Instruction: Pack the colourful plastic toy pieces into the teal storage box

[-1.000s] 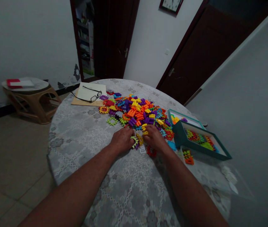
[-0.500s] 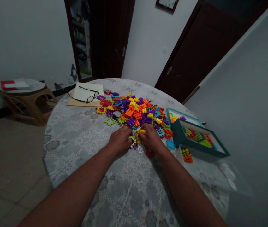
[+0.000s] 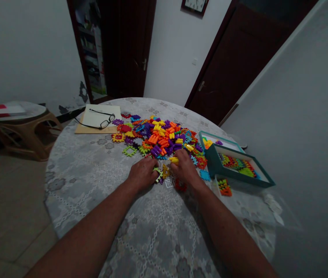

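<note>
My left hand is closed on a light green toothed building piece at the near side of the pile, low over the table. In my right hand a yellow plastic building piece is pinched between thumb and fingers. Between the hands lies a dark yellow toothed piece, and a white grid piece is just below it. A red piece sits under my right wrist, partly hidden. Beyond both hands spreads the heap of bright building pieces.
Eyeglasses rest on paper and a board at the far left. To the right stand a teal box with pieces, its lid, and a clear plastic container. A stool is beside the table.
The view has turned slightly right, so everything shifts left. My right hand has drawn a little away from the dark yellow piece, which shows more fully. Both hands keep their pieces.
</note>
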{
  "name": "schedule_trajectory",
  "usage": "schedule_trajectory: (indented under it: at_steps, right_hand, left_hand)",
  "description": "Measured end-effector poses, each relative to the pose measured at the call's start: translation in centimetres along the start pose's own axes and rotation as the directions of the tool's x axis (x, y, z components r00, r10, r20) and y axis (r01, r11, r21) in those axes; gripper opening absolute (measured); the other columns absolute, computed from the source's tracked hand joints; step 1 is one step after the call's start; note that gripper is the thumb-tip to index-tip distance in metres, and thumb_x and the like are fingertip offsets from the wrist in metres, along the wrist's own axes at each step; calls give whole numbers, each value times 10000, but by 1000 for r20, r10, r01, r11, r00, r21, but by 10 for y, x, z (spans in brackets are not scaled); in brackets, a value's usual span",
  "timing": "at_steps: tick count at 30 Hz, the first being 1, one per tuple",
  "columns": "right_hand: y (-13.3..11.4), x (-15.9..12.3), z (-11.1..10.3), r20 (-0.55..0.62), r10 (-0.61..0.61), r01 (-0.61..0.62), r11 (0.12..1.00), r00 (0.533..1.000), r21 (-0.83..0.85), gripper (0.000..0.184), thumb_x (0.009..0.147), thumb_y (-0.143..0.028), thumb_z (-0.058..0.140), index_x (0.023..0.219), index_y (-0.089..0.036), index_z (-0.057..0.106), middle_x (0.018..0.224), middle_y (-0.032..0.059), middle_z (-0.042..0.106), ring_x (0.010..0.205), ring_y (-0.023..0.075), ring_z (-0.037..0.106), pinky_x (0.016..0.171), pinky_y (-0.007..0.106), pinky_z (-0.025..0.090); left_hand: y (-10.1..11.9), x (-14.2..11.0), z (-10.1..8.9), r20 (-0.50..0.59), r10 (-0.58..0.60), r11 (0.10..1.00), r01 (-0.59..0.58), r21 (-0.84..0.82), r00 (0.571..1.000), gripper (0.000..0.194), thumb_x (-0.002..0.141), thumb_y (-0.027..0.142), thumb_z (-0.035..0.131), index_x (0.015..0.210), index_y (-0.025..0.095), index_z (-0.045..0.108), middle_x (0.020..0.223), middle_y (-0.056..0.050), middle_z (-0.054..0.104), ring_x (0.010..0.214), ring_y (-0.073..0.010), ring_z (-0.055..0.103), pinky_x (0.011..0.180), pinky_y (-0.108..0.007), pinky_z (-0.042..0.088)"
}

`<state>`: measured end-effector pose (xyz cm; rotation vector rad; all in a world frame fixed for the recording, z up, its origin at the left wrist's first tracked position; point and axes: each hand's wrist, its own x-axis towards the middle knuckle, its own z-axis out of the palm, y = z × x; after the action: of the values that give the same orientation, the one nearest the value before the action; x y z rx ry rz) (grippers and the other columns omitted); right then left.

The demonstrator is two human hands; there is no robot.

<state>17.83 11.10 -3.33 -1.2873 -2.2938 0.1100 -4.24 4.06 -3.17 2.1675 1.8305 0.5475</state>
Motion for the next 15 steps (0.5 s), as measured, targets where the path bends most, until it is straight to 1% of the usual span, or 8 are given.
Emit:
schedule_trajectory:
  at_steps: [2, 3, 6, 8, 10, 11, 13, 15]
  right_hand:
    - [3, 8, -3, -11, -13, 13, 1000, 1000, 16, 274, 852, -122, 621, 1115, -195, 623, 1185, 128, 650, 1143, 285, 611, 1025, 395, 514]
    - [3, 12, -3, -6, -28, 28, 999, 1000, 18, 299, 845, -108, 613, 1132, -192, 621, 1239, 143, 654, 1173, 285, 612, 1034, 391, 510]
    - [0, 24, -2, 74, -78, 79, 997, 994, -10, 322, 850, -98, 632, 1158, -192, 627, 1430, 170, 625, 1257, 283, 613, 1052, 369, 499]
    - [-4, 28, 1, 150, -37, 48, 996, 988, -69, 311, 878, -119, 647, 1178, -201, 636, 1388, 153, 662, 1189, 275, 650, 994, 351, 509]
    - [-8, 28, 4, 183, 29, -3, 990, 983, -144, 298, 906, -136, 643, 1197, -203, 644, 1262, 136, 706, 1098, 269, 674, 940, 341, 508]
    - [-9, 28, 5, 185, 47, -15, 985, 982, -171, 293, 911, -139, 638, 1198, -198, 649, 1217, 133, 715, 1076, 270, 678, 929, 341, 505]
    - [-10, 25, 6, 167, 37, -7, 984, 985, -177, 282, 909, -145, 635, 1187, -182, 660, 1194, 143, 718, 1083, 278, 675, 937, 350, 504]
    - [-10, 22, 5, 122, 17, -4, 994, 992, -111, 276, 902, -158, 632, 1176, -170, 669, 1186, 148, 721, 1090, 284, 674, 949, 361, 512]
  left_hand:
    - [0, 0, 1, 5, -4, 1000, 4, -7, 1000, 220, 930, 212, 621, 1124, 241, 721, 1199, -86, 739, 1157, -280, 684, 931, -379, 523]
    - [-1, 0, 1, 7, -7, 1000, 7, -10, 1000, 222, 929, 212, 622, 1124, 242, 723, 1203, -87, 737, 1156, -280, 684, 937, -380, 524]
    - [-1, 0, 1, 0, -12, 1000, 12, -16, 1000, 219, 926, 211, 628, 1119, 243, 725, 1202, -90, 737, 1164, -285, 682, 960, -387, 526]
    - [0, -1, 1, -3, -11, 1000, 11, -16, 1000, 215, 928, 212, 629, 1119, 240, 724, 1201, -91, 740, 1167, -287, 683, 964, -390, 530]
    - [0, -1, 1, -3, -12, 1000, 12, -13, 1000, 222, 931, 212, 626, 1129, 239, 723, 1203, -91, 741, 1165, -286, 686, 960, -390, 533]
    - [0, -1, 1, -2, -14, 1000, 14, -11, 1000, 226, 932, 212, 624, 1133, 239, 724, 1204, -90, 742, 1164, -285, 688, 957, -389, 535]
    - [0, -2, 1, -3, -17, 1000, 17, -8, 1000, 232, 933, 211, 623, 1138, 242, 727, 1205, -88, 743, 1171, -286, 689, 960, -388, 536]
    - [-1, -2, 2, -6, -19, 1000, 19, -15, 1000, 235, 930, 215, 631, 1139, 249, 731, 1207, -85, 746, 1179, -284, 688, 972, -385, 535]
